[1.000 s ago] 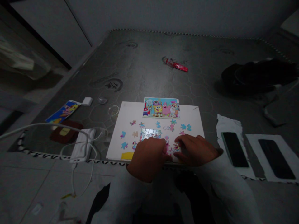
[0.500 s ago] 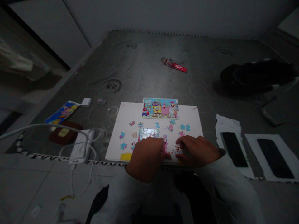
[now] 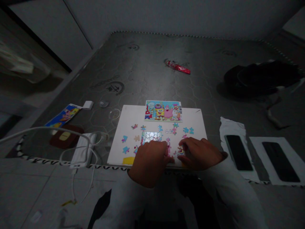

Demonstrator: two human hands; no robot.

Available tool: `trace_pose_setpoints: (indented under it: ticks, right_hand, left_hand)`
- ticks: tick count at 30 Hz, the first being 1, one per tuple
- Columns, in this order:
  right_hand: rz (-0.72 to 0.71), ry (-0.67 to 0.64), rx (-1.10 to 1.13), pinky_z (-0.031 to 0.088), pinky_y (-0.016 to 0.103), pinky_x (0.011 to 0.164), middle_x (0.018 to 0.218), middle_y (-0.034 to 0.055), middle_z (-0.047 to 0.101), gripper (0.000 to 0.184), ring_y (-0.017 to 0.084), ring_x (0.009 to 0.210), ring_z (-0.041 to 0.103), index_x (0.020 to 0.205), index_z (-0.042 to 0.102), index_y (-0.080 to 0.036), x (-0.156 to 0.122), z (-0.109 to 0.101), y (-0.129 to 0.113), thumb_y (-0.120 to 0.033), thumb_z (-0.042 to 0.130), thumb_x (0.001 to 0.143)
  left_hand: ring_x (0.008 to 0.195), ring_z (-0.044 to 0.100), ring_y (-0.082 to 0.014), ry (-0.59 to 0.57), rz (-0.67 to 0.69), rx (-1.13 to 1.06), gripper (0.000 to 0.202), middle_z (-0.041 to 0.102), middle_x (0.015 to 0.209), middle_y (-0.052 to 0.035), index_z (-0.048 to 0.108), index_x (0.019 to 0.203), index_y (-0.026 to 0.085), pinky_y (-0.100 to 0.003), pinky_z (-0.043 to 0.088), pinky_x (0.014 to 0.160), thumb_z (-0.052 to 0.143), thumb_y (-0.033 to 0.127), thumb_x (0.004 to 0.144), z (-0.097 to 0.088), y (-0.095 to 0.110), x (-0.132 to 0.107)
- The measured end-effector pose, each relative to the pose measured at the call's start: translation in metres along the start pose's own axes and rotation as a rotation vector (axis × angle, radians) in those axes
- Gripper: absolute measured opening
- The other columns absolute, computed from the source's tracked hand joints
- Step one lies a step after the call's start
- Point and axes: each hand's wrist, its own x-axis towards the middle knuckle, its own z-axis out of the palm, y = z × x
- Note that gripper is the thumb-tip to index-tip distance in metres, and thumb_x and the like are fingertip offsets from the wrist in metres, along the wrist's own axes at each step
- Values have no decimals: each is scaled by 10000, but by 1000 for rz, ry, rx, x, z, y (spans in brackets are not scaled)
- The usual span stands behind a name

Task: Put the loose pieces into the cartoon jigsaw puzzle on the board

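Note:
Both hands work low over a white board (image 3: pixel 128 117) that carries a cartoon jigsaw puzzle. My left hand (image 3: pixel 151 162) is closed, with thumb and forefinger at some pink jigsaw pieces (image 3: pixel 168 143). It partly covers a joined puzzle section (image 3: pixel 151 136). My right hand (image 3: pixel 200 154) is curled, with thumb and fingertips gripping the edge of a small cluster of jigsaw pieces (image 3: pixel 180 150). A narrow gap separates the two hands. Loose blue pieces (image 3: pixel 186 130) and other single pieces lie around them. At the board's far edge lies the reference picture card (image 3: pixel 163 111).
On the left are a white power bank (image 3: pixel 82 149) with cables, a brown case (image 3: pixel 65 136) and a cartoon packet (image 3: pixel 64 116). To the right, two phones (image 3: pixel 238 152) lie on white sheets. Farther back are a red-handled tool (image 3: pixel 178 67) and a black bag (image 3: pixel 259 78).
My right hand has shifted slightly left, and its cluster of jigsaw pieces now sits a little closer to my left hand. My left hand stays in nearly the same place.

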Motion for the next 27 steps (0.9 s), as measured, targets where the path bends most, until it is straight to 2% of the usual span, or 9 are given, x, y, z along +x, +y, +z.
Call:
trace_pose_setpoints:
  ticks: [6,13,18,27]
  right_hand:
    - [17,19,-7,425,373,754,1005,67,710,303,246,900,678,1052,584,-197,0,1,-1,-285,680,778]
    - [-36,8,-8,426,370,746,1030,66,701,323,243,882,669,1094,570,-208,0,8,7,-334,655,809]
    - [-62,57,-6,421,361,731,1017,61,705,311,230,850,665,1088,565,-217,0,12,8,-322,657,809]
    - [-11,24,-15,440,365,739,1012,57,707,307,225,845,672,1050,583,-197,0,2,-2,-265,700,774]
  left_hand:
    - [857,654,-227,-27,-8,39,254,688,852,-42,640,923,207,-311,443,681,640,449,849,-2,2,-1]
    - [822,651,-238,7,15,40,228,679,821,-36,640,916,218,-333,448,667,632,438,855,-1,1,-1]
    - [797,649,-250,19,23,50,232,675,814,-28,632,914,232,-351,449,655,625,456,856,0,0,-4]
    - [806,661,-275,37,43,58,240,678,821,-37,634,922,226,-382,475,655,623,458,859,-1,0,-5]
